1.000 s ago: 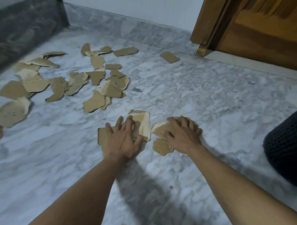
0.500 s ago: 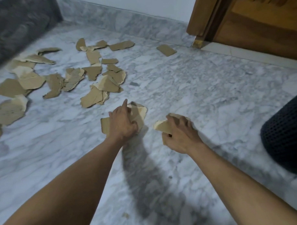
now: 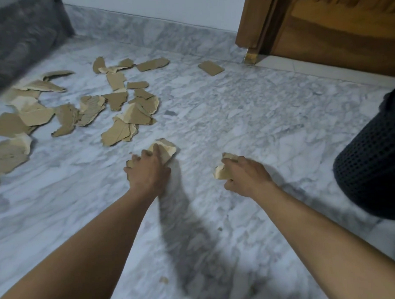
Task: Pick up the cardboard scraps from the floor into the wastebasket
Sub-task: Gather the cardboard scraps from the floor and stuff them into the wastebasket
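Scraps in both grips. The left grip (image 3: 148, 171) is curled round a pale, folded cardboard scrap (image 3: 167, 150), with the index finger laid along its top. The piece juts out past the knuckles on the far side. The right grip (image 3: 246, 176) is closed round a second scrap (image 3: 221, 173), whose pale torn edge shows at the left of the fist. Both grips are low over the marble floor (image 3: 247, 116); I cannot tell whether either piece touches it. The forearms reach in from the near edge. The grips are well apart, with bare floor between them.

Remaining scraps: a loose scatter (image 3: 114, 103) at far left, many overlapping, the nearest just beyond the left grip. One rectangular piece (image 3: 211, 68) lies alone near the door frame. A small crumb (image 3: 163, 279) sits between the forearms, close to the near edge.

Wastebasket (image 3: 371, 165): black with a perforated wall, at the right edge and partly cut off by the frame. It stands to the right of the right grip with open floor between.

Edges: marble skirting (image 3: 165, 36) runs along the far wall. The wooden door (image 3: 345, 36) is at far right. A dark grey, blurred mass (image 3: 20, 39) fills the far left corner, and the scatter runs up beside it.
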The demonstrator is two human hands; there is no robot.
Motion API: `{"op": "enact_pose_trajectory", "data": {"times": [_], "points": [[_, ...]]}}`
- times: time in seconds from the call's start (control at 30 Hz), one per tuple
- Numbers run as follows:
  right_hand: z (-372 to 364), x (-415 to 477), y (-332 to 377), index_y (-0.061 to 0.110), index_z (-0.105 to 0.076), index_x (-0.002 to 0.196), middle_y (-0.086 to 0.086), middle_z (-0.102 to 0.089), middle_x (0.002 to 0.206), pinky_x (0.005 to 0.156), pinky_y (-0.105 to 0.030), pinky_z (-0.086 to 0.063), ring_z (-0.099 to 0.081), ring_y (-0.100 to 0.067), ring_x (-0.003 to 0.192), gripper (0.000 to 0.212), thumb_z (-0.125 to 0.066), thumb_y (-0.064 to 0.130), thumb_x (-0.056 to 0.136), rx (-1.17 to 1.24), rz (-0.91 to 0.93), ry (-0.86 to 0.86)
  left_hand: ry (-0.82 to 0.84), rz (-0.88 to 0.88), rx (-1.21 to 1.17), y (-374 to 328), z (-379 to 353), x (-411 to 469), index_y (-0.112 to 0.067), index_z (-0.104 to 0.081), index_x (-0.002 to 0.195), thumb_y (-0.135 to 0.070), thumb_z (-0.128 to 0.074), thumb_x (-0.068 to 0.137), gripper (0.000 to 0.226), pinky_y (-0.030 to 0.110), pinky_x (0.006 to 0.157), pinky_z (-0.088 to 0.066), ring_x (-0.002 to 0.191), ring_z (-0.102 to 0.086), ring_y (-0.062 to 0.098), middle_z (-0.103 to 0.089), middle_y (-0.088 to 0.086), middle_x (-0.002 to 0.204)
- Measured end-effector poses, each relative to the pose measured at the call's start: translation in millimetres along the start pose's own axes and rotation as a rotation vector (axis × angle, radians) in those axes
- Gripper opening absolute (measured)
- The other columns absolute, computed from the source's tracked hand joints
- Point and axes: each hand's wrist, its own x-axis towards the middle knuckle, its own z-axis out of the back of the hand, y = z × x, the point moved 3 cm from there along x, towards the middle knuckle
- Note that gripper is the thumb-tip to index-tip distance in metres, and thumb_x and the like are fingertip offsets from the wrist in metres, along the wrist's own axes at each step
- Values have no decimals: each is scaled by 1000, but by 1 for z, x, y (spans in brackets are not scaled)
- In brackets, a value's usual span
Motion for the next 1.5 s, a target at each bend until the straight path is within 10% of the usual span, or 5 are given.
{"op": "enact_pose_trajectory", "data": {"times": [0.6,0.9,1.13,1.37,1.5], "points": [[160,-81,-99,14,-26,134,-10,-63,101,52,-38,-32,-37,-27,54,52,-48,-4,91,-418,-1,-361,-178,-544,-19,-167,94,-25,-28,-17,162,12,-48,84,92,50,101,-48,135,-43,41,-34,16,158],[280,-210,-253,20,-43,123,-9,-60,110,66,-40,-43,-59,-34,92,28,-46,9,97,-284,-303,-617,-414,-913,-311,-370,206,-93,-32,-36,157,13,-42,88,82,43,85,-55,110,-62,38,-56,15,144],[222,-252,-355,33,-36,147,-10,-53,143,94,-44,-49,-54,-30,120,61,-48,11,91,349,-517,-516,-110,-1141,-384,-483,165,-140,-20,-46,151,-7,-52,91,61,30,87,-45,121,-59,38,-64,17,135],[179,-281,-403,31,-37,153,-5,-40,158,97,-34,-39,-46,-28,137,55,-52,27,100,571,-643,-591,-118,-879,-287,-485,117,-125,-22,-27,160,-47,-39,91,74,62,119,-18,154,-11,40,-26,16,165],[129,-296,-419,27,-17,160,-9,-26,165,106,-43,-39,-35,-37,145,65,-49,36,105,724,-823,-464,8,-767,-479,-469,101,-107,-3,-41,146,-37,-40,97,60,35,104,-34,135,-41,38,-47,24,147]]}}
